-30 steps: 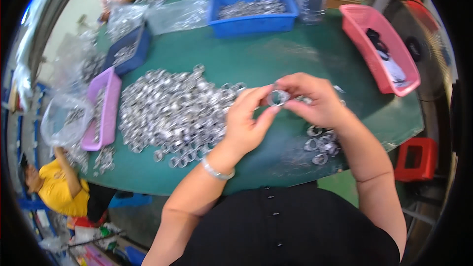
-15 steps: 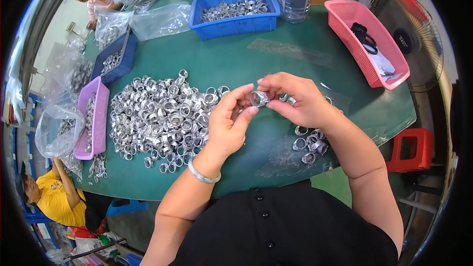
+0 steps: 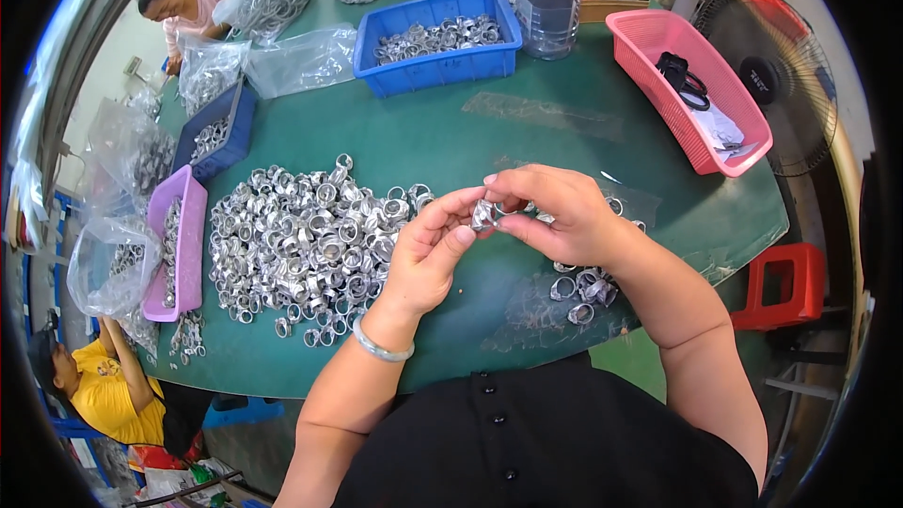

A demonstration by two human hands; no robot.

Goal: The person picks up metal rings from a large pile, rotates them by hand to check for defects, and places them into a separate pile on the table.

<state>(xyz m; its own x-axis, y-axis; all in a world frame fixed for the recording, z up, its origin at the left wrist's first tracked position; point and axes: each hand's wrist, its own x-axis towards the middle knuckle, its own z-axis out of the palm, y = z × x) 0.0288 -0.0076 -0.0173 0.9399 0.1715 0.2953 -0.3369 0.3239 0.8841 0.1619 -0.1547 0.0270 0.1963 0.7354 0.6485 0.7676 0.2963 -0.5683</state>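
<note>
Between the fingertips of both hands I hold a silver metal ring [image 3: 483, 215] above the green table. My left hand [image 3: 428, 254] pinches it from the left, thumb and fingers closed on its edge. My right hand [image 3: 555, 212] grips its other side between thumb and fingers. A big heap of similar silver rings [image 3: 306, 240] lies just left of my left hand. Under and beside my right wrist sits a smaller group of rings [image 3: 585, 292], partly hidden by the hand and forearm.
A blue bin [image 3: 437, 71] of rings stands at the back, beside a clear plastic container [image 3: 550, 23]. A pink basket [image 3: 649, 85] holds scissors at right. A purple tray [image 3: 191, 254], a dark blue bin [image 3: 230, 136] and plastic bags line the left. Two people sit at left.
The ring has turned between my fingers, its opening now less visible. Both hands sit slightly lower and further left in the picture, and the whole view has shifted a little.
</note>
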